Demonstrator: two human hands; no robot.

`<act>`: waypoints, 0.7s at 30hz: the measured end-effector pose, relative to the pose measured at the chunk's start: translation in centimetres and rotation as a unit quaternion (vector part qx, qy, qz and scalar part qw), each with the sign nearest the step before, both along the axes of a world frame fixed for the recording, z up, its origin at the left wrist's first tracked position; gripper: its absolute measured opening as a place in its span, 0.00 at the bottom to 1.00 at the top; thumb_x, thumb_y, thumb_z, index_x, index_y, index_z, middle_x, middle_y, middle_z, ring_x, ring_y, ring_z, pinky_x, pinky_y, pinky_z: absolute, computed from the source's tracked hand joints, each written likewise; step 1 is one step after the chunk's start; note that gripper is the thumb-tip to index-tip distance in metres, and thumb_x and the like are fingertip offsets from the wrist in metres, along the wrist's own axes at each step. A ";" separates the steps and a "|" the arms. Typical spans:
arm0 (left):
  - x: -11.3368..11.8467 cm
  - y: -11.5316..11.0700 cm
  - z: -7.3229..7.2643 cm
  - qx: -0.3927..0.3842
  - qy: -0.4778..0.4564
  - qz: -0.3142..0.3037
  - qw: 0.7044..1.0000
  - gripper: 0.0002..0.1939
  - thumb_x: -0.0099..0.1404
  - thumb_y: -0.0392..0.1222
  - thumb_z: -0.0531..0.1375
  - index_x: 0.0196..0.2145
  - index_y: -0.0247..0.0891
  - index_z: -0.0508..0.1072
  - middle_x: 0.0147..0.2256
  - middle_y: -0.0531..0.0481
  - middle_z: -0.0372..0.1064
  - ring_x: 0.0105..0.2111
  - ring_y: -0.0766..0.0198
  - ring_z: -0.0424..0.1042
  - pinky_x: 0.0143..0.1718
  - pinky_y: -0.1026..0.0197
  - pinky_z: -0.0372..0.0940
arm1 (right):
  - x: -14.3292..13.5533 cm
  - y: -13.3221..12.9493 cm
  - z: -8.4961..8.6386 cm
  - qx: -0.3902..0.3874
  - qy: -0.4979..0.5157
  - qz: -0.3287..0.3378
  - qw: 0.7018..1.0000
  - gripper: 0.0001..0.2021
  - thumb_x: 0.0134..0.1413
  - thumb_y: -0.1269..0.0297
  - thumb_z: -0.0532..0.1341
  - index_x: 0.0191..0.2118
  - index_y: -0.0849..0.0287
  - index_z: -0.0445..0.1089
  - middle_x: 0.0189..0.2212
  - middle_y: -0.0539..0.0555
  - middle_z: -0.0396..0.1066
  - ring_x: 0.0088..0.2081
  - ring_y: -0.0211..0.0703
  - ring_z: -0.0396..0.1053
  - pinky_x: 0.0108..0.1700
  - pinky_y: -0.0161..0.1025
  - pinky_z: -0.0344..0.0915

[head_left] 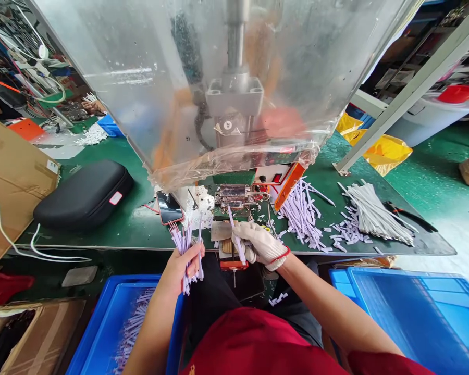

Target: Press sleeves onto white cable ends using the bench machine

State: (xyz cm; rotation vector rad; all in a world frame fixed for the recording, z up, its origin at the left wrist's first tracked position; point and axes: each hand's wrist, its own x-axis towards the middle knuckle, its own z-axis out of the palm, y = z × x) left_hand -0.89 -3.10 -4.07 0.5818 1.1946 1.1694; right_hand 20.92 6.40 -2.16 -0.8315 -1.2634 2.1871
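Observation:
My bare left hand [188,263] is closed around a bunch of thin lilac strips [182,237], some with reddish tips, at the table's front edge. One strip in it stands slightly apart from the bunch. In a white glove, my right hand [258,242] pinches a single lilac strip [240,247]. That strip slants up, its far end close to the small metal fixture [234,197] of the bench machine. Right of the fixture lies a heap of lilac strips [303,213], with short cut pieces [349,229] beside it.
A cloudy plastic shield [140,78] hangs before the machine. Black-handled pliers [410,216] lie by a pale strip bundle [379,213]. A phone [169,207] and a black case [84,192] are left. Blue bins [113,291] stand below on both sides; the left one holds strips.

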 end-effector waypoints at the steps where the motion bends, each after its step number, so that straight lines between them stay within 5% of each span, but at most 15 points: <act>1: 0.0 0.0 0.1 0.005 0.001 -0.006 1.000 0.21 0.55 0.56 0.69 0.26 0.34 0.71 0.13 0.59 0.56 0.11 0.78 0.49 0.14 0.71 0.44 | 0.4 -0.2 0.1 -0.004 0.008 -0.002 1.000 0.19 0.57 0.47 0.61 0.28 0.59 0.65 0.17 0.50 0.71 0.11 0.31 0.57 0.11 0.28 0.49; 9: 1.1 0.6 1.5 0.005 0.097 -0.062 0.993 0.25 0.55 0.61 0.67 0.20 0.35 0.70 0.10 0.60 0.50 0.11 0.76 0.48 0.14 0.70 0.46 | 4.0 -2.2 0.5 -0.002 0.051 -0.046 0.998 0.16 0.54 0.53 0.66 0.29 0.60 0.65 0.20 0.48 0.70 0.12 0.29 0.58 0.12 0.27 0.49; 13: 2.2 0.5 2.4 0.031 0.173 -0.066 0.982 0.23 0.55 0.59 0.67 0.20 0.35 0.71 0.13 0.57 0.56 0.12 0.75 0.51 0.14 0.69 0.47 | 5.2 -3.0 0.4 -0.002 0.080 -0.085 0.993 0.11 0.49 0.61 0.66 0.32 0.60 0.66 0.22 0.48 0.71 0.13 0.29 0.59 0.13 0.27 0.51; 21: 4.6 -0.1 5.0 0.065 0.280 -0.069 0.955 0.19 0.57 0.53 0.65 0.20 0.36 0.71 0.14 0.57 0.55 0.14 0.73 0.53 0.17 0.68 0.49 | 4.2 -2.9 1.2 -0.018 0.080 -0.170 0.982 0.05 0.43 0.68 0.61 0.30 0.58 0.64 0.20 0.45 0.66 0.14 0.28 0.56 0.14 0.27 0.52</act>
